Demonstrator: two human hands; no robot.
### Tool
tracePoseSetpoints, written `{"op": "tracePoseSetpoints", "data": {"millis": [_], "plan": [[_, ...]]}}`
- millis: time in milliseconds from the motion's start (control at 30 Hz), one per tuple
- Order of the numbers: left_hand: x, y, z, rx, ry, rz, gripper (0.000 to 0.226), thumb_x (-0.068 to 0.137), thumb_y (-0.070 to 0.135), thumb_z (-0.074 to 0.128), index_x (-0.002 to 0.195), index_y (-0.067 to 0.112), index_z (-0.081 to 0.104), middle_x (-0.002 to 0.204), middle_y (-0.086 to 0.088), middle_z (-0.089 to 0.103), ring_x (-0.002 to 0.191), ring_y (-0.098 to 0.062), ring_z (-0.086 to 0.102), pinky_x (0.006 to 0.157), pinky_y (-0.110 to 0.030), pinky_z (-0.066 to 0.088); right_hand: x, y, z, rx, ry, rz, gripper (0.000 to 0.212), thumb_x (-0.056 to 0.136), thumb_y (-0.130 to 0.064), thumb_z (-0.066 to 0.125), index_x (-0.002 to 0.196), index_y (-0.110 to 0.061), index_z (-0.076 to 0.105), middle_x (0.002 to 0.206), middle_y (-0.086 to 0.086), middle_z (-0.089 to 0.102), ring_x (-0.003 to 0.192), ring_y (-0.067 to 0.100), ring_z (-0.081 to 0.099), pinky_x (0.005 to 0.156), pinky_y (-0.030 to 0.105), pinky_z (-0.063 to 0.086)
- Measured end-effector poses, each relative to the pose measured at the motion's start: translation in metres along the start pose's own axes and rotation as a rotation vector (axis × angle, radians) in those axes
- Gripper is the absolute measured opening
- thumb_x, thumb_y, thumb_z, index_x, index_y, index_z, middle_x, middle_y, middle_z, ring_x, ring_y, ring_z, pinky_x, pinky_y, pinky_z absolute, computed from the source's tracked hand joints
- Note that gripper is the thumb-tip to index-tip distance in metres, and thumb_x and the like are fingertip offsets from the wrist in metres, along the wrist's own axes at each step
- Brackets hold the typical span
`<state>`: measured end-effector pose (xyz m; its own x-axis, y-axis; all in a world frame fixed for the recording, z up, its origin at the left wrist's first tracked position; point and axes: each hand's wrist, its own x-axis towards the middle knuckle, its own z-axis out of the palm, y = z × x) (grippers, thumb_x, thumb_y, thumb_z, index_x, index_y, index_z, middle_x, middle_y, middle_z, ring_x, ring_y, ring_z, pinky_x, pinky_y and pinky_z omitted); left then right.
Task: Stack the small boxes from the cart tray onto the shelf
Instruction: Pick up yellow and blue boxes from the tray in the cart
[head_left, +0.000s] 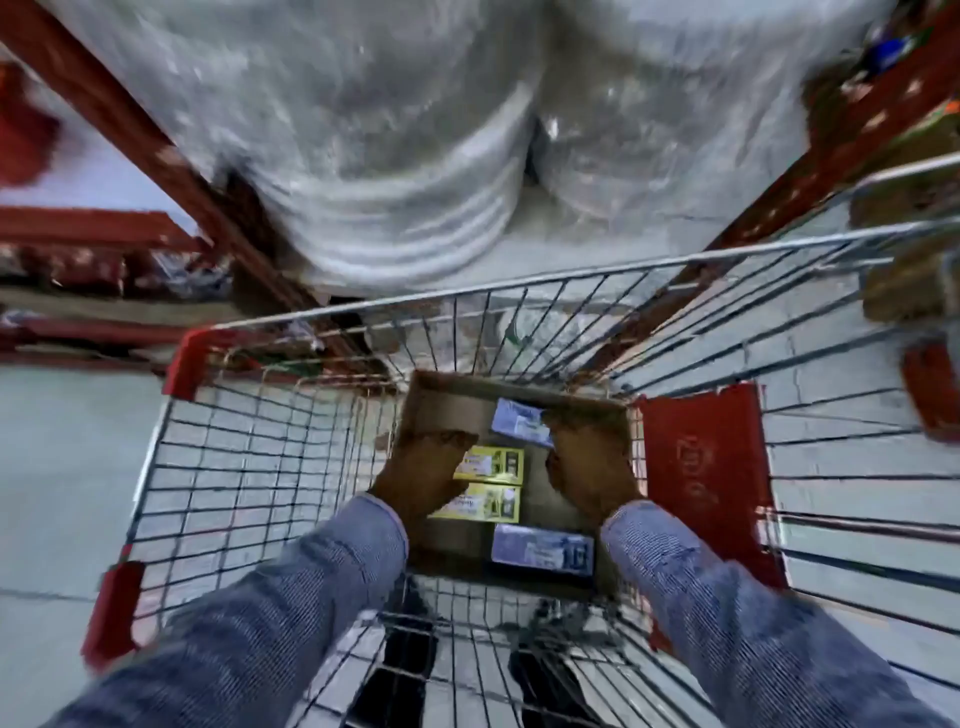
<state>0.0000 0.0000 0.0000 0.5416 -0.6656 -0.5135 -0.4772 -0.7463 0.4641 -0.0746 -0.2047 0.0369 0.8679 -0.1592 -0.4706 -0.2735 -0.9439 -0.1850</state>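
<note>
1. A wire cart (249, 467) at lower centre of the frame holds a cardboard tray (447, 405).
2. In the tray lie two yellow boxes (488, 501) and two blue boxes (543, 548).
3. The left hand (423, 475) rests over the yellow boxes; its grip cannot be told.
4. The right hand (589, 467) touches the upper blue box; its grip is unclear.

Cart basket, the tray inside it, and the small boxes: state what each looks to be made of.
Cart basket: bare metal wire, thin grey grid rods; red corner guards look like plastic.
Tray: plain brown cardboard, matte, with open flaps.
Small boxes: probably printed paperboard, yellow or pale blue faces; blur hides the finish.
</note>
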Motion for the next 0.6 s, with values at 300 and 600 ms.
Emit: {"op": "tracePoseSetpoints", "data": {"millis": [300,600], "plan": [[0.043,-0.037,0.02,0.044,-0.205,0.019,0.074,0.085,0.002,0.07,0.149,0.008,0.034,0.154,-0.02,0.037,0.142,-0.034,0.035,0.116,-0.039,0.027,0.043,0.017,0.053,-0.143,0.044,0.015,0.055,0.085,-0.015,0.061,0.138,-0.012,0.046,0.129,0.014,0.062,0.11,0.034,0.061,0.088,0.039,0.052],[0.034,-0.017,-0.021,0.209,-0.201,0.094,0.064,0.084,0.02,0.076,0.14,0.012,0.046,0.144,-0.013,0.051,0.129,-0.03,0.052,0.106,-0.044,0.046,0.037,0.013,0.03,0.053,0.042,0.043,0.047,0.074,-0.023,0.078,0.117,-0.014,0.061,0.113,0.011,0.069,0.103,0.032,0.064,0.084,0.037,0.053]]}}
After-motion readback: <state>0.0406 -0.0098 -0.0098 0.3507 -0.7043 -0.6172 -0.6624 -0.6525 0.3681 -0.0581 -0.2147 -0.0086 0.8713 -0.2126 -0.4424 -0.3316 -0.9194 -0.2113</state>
